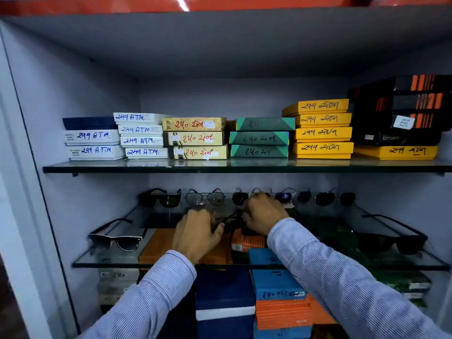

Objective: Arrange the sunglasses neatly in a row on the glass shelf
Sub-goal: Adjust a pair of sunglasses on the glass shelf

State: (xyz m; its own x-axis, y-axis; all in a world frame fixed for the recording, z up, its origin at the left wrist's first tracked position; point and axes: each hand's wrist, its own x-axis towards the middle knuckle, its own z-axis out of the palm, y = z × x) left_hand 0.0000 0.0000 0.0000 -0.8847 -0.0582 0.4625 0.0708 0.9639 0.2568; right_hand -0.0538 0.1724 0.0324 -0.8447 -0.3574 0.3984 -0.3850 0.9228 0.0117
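Along the back of the lower glass shelf [105, 261] stands a row of sunglasses: a black pair [160, 198], a clear aviator pair [205, 197], a dark pair [239, 197] partly behind my right hand, a blue-lensed pair [292, 195] and another dark pair [335, 198]. My left hand [195, 233] and my right hand [263, 214] hold a black pair of sunglasses [230, 220] between them, over the middle of the shelf. It is mostly hidden by my fingers. A black-and-white pair [116, 237] sits at front left, a black pair [393, 237] at front right.
The upper glass shelf [171, 167] carries stacks of labelled boxes, white, cream, green, yellow and black. Under the lower shelf are more boxes: orange [156, 245], navy [225, 297] and blue [276, 285]. The cabinet's left wall [36, 167] stands close.
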